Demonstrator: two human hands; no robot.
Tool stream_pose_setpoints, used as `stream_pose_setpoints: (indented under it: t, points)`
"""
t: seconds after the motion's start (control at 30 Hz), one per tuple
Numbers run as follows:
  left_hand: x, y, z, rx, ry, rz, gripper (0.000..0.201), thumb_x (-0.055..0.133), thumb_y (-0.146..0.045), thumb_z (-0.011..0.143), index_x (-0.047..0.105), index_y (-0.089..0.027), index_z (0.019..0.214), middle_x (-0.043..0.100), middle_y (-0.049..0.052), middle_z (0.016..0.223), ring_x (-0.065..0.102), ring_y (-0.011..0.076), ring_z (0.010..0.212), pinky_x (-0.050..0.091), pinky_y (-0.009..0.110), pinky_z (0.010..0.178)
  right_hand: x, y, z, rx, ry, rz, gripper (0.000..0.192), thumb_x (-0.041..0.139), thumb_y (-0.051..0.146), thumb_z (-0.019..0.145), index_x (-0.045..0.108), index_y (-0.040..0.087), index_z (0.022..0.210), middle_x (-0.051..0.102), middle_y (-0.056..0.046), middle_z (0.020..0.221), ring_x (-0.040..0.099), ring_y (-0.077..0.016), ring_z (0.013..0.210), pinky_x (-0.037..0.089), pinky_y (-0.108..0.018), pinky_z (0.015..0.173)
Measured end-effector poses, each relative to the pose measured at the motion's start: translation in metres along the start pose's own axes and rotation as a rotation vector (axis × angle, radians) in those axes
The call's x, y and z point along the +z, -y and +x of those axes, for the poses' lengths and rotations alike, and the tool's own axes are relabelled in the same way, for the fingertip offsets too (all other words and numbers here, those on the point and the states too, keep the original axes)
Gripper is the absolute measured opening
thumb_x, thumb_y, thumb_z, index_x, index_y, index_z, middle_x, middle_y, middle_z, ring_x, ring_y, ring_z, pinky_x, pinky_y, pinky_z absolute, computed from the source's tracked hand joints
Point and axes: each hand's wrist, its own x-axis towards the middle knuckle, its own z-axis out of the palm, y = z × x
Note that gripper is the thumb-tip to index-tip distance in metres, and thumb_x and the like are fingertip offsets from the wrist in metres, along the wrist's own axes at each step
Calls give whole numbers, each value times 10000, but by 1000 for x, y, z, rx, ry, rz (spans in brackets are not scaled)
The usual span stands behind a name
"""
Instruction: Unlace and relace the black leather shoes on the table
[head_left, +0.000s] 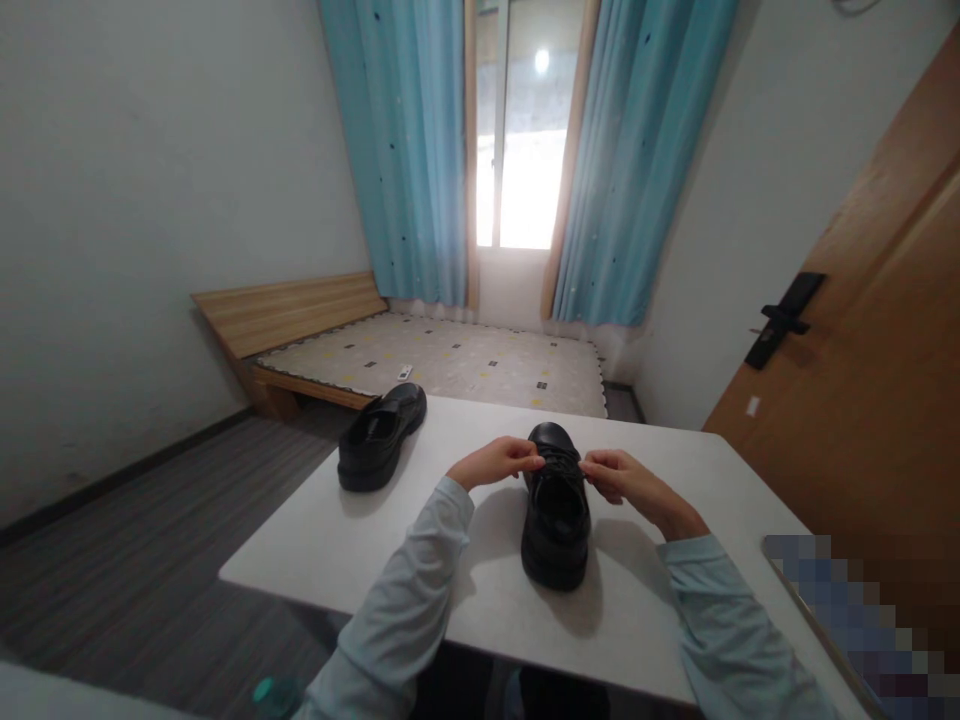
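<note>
A black lace-up shoe [555,545] stands on the white table in front of me, its toe pointing away and its opening toward me. At the left side of its laces [559,458], my left hand [504,461] is closed in a pinch. My right hand [619,482] pinches at the right side of the laces, slightly off the shoe. The lace ends between the fingers are too small to see clearly. Another black shoe [373,465] sits apart at the table's left edge, toe pointing away, with neither hand on it.
The white table [300,555] has its left and right edges in view. Behind it is a bed with a patterned mattress [457,360]. A wooden door [885,280] with a black handle stands at right. A bottle with a green cap [264,690] is low at left.
</note>
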Motion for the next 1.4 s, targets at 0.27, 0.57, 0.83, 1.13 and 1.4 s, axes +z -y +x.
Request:
stream_pose_setpoints:
  t: [0.27, 0.57, 0.83, 1.13, 1.4]
  points:
    - [-3, 10, 6, -77, -580, 199, 306, 449, -390, 861, 616, -145, 789, 606, 22, 709, 537, 115, 613, 439, 241, 631, 7, 5, 9, -172, -494, 14, 365, 585, 545, 743, 496, 192, 756, 451, 56, 545, 360, -69, 404, 261, -217, 371]
    - [11, 29, 6, -31, -398, 548, 366, 506, -248, 855, 548, -211, 1216, 627, 91, 1123, 626, 177, 909, 462, 306, 865, 24, 21, 0, -399, -712, -369, 264, 517, 459, 831, 534, 197, 802, 576, -34, 712, 536, -156, 650, 440, -282, 590]
    - [11, 24, 5, -104, -309, 615, 449, 491, -206, 855, 475, -247, 1302, 683, 53, 1060, 643, 164, 911, 476, 273, 839, 57, 61, -37, -459, -515, -731, 162, 490, 312, 869, 545, 187, 956, 625, -18, 723, 589, -155, 641, 472, -273, 609]
    - [11, 27, 4, -106, -309, 630, 458, 489, -228, 856, 459, -250, 1312, 671, 54, 1067, 644, 153, 880, 482, 264, 822, 124, 30, -57, -370, -510, -1403, 180, 725, 212, 688, 603, 162, 811, 660, -98, 769, 615, -277, 741, 501, -434, 702]
    - [12, 25, 5, -119, -310, 620, 455, 496, -215, 846, 472, -227, 1300, 664, 61, 1066, 643, 150, 856, 486, 267, 824, 135, 4, -54, -405, -630, -1215, 253, 760, 98, 635, 580, 191, 787, 660, -48, 788, 565, -261, 816, 455, -396, 778]
